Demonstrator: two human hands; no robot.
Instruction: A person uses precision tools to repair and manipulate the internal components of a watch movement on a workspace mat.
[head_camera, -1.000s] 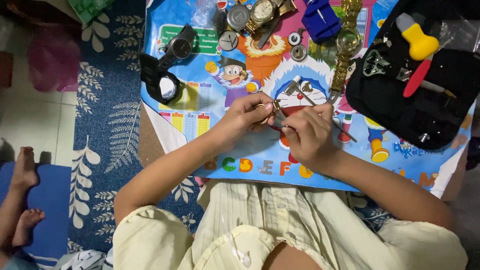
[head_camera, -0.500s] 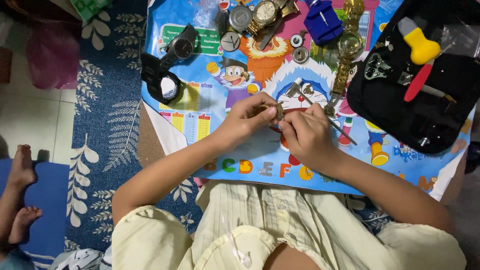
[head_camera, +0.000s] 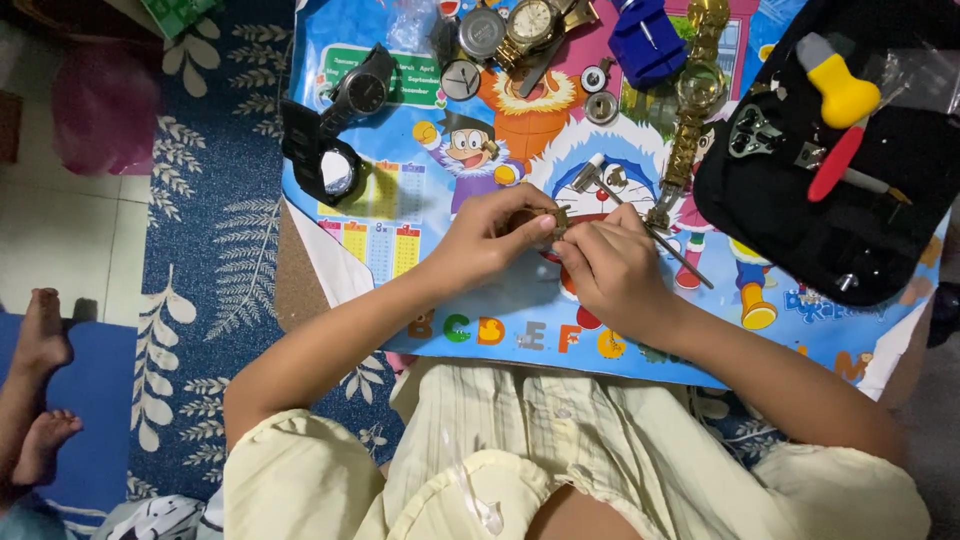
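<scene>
Cartoon-printed mat (head_camera: 400, 215), landmark. On its upper left: two black wristwatches (head_camera: 335, 135). Top centre: gold watch (head_camera: 530, 22), blue block tool (head_camera: 645, 45). Over its right edge: black case (head_camera: 800, 215) bearing yellow-handled tool (head_camera: 840, 88), red-handled screwdriver (head_camera: 838, 165).

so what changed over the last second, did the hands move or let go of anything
Hardly anything. Both hands keep pinching the small gold watch part over the cartoon mat; the left hand and right hand show only tiny finger shifts. Nothing was let go or picked up. The black watches, gold bracelet watch and black tool case lie as before.
</scene>
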